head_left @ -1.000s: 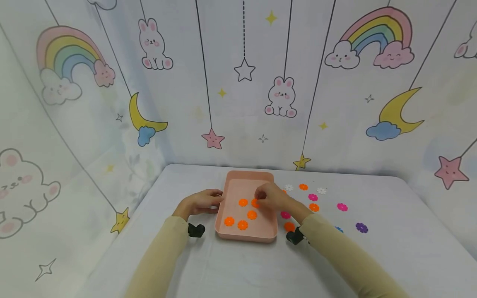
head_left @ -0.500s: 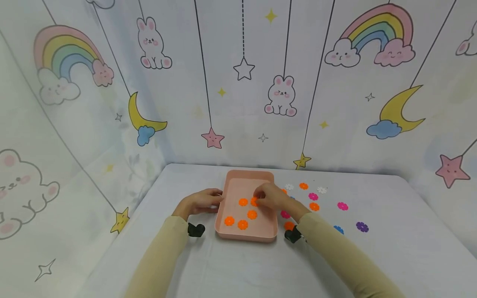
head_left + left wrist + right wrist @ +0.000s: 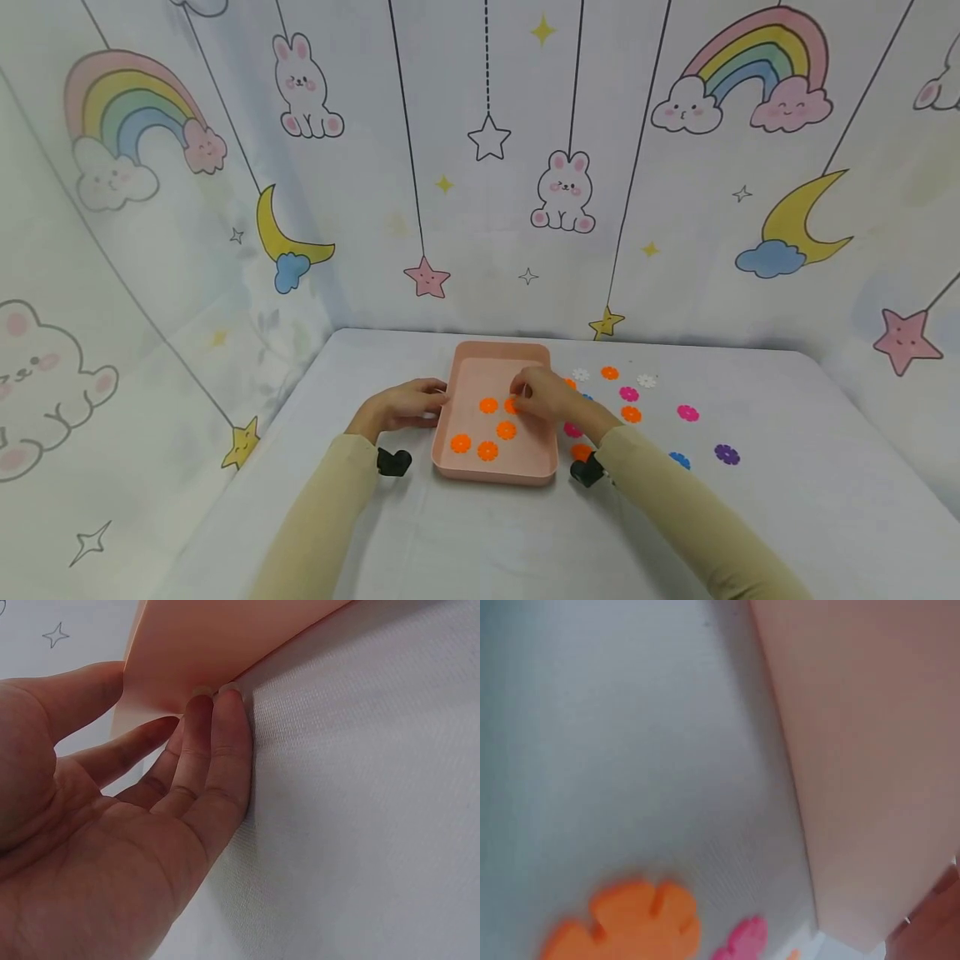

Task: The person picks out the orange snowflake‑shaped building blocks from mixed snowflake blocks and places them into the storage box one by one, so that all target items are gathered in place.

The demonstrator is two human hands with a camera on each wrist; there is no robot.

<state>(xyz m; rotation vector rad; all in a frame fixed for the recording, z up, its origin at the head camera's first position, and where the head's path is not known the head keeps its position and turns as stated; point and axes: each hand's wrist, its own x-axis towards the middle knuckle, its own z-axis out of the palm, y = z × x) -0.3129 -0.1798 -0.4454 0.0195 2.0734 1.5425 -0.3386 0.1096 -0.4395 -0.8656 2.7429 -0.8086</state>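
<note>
Since a second ago only the right sleeve (image 3: 682, 512) has shifted, edging slightly toward the pink tray (image 3: 498, 375) and baring more of a blue flower (image 3: 679, 460) to the tray's right; the left hand (image 3: 399, 406) and the tray keep their places.

At the left of the tray, the left hand has its thumb and fingertips against the outer wall, the fingers gently bent and the thumb spread wide from them; it touches the tray without clasping it. A black wrist piece (image 3: 393, 462) shows below that hand, near the tray's left side.

Inside the tray, four orange flowers lie apart, flat on its floor: one toward the near left corner (image 3: 461, 443), one just right of that (image 3: 487, 451), one farther back (image 3: 488, 405) and one right of the tray's middle (image 3: 506, 430).

The right hand (image 3: 549, 396) reaches over the tray's right wall and pinches a fifth orange flower (image 3: 512, 405), partly hidden by the fingers; whether it is lifted off the tray's floor I cannot tell.

Right of the tray, more flowers lie scattered on the white cloth (image 3: 480, 542): orange, white, pink and blue ones, with a purple flower (image 3: 727, 454) farthest from it.
</note>
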